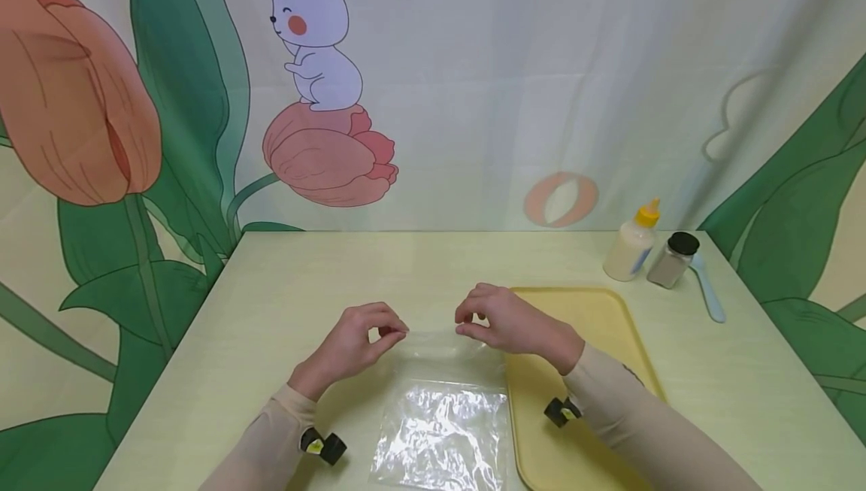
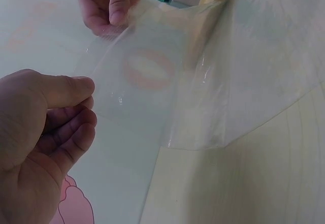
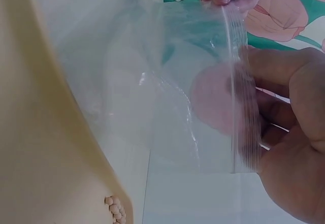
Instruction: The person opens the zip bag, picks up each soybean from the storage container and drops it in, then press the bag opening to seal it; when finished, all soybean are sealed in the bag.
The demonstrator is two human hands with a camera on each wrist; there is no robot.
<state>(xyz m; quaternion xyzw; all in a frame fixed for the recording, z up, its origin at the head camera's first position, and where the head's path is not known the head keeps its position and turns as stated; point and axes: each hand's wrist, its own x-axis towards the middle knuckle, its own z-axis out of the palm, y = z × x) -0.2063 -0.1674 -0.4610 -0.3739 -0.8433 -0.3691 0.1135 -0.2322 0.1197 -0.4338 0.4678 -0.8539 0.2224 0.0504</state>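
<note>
A clear plastic zip bag (image 1: 440, 431) lies over the table with its top edge raised between both hands. The left hand (image 1: 355, 344) pinches one side of that edge between thumb and fingers. On the other side the right hand (image 1: 510, 322) pinches the edge, its wrist above the yellow tray. In the right wrist view the ridged zip strip (image 3: 244, 102) of the bag runs along the right hand's fingers (image 3: 274, 71). The left wrist view shows the left thumb and fingers (image 2: 76, 94) at the bag's edge, and the transparent film (image 2: 147, 92) spread beyond them.
A yellow tray (image 1: 609, 310) lies right of the bag; small beige balls (image 3: 116, 210) sit in its corner. Toward the back right stand a bottle with a yellow cap (image 1: 629, 250) and a black-lidded jar (image 1: 672, 262), with a light blue spoon (image 1: 708, 292) beside them. A printed curtain hangs behind.
</note>
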